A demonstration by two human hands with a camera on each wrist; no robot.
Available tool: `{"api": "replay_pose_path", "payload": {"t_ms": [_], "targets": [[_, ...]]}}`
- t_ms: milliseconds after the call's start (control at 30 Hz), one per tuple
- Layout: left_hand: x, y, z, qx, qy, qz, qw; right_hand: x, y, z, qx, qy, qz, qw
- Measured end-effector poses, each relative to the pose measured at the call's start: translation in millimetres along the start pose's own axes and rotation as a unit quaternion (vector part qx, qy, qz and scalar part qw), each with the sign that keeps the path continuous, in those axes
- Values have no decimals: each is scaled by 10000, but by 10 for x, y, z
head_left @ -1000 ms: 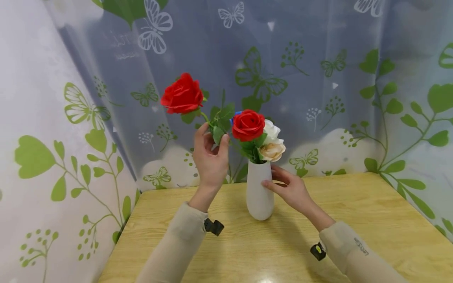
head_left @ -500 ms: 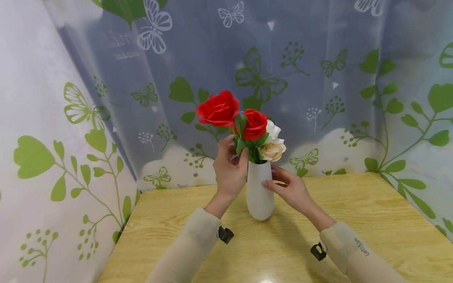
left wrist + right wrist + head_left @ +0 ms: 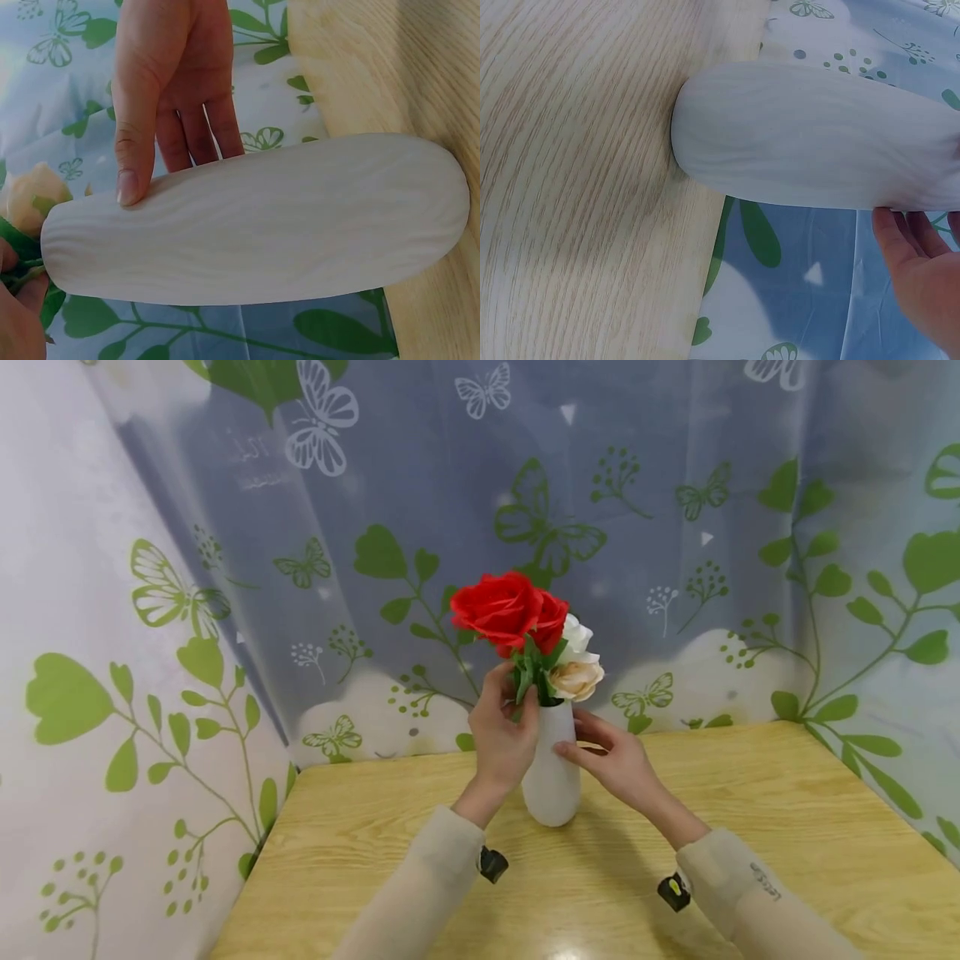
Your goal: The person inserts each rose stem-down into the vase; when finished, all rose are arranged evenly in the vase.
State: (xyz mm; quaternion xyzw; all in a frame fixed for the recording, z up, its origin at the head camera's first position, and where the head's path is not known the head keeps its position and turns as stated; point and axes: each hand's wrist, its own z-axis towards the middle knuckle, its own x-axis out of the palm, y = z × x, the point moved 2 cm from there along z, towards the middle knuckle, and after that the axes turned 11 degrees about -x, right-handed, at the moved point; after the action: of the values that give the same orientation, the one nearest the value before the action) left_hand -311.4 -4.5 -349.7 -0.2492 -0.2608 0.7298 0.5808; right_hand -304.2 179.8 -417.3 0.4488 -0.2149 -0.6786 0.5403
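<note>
A white vase (image 3: 551, 789) stands upright on the wooden table. At its mouth, my left hand (image 3: 504, 743) pinches the green stem of a large red rose (image 3: 491, 610); the left wrist view shows the stem (image 3: 28, 271) between the fingertips right at the rim. My right hand (image 3: 621, 767) holds the vase's right side near the top, thumb in front and the other fingers reaching behind. In the vase are a second red rose (image 3: 553, 622), partly hidden by the held one, a white flower (image 3: 577, 637) and a cream rose (image 3: 576, 680).
The light wood table (image 3: 360, 827) runs back to a blue-grey curtain (image 3: 450, 468) printed with butterflies and leaves. Pale printed sheets close off the left and right sides. Both wrists carry a small black camera.
My left hand has moved right and down with the red rose, from beside the vase to its mouth. The bloom now overlaps the second red rose. My right hand has stayed on the vase.
</note>
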Motion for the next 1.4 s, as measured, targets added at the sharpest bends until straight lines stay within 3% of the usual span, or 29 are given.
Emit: {"api": "replay_pose_path", "payload": {"t_ms": [200, 467, 700, 933, 1167, 1400], "targets": [[1, -22, 33, -178, 221, 105, 9995, -5, 8, 2, 1, -14, -49, 10000], [7, -64, 76, -127, 409, 494, 9979, 4, 30, -9, 24, -5, -62, 10000], [4, -55, 65, -304, 208, 210, 9991, 12, 26, -11, -11, 18, -83, 10000], [-41, -161, 141, 30, -148, -101, 9998, 6, 28, 1, -11, 7, -28, 10000], [-58, -163, 138, 279, -391, 947, 9944, -3, 19, 5, -28, -34, 17, 10000], [-30, -129, 48, -14, 218, 1348, 9906, -4, 22, -11, -41, -7, -16, 10000]]}}
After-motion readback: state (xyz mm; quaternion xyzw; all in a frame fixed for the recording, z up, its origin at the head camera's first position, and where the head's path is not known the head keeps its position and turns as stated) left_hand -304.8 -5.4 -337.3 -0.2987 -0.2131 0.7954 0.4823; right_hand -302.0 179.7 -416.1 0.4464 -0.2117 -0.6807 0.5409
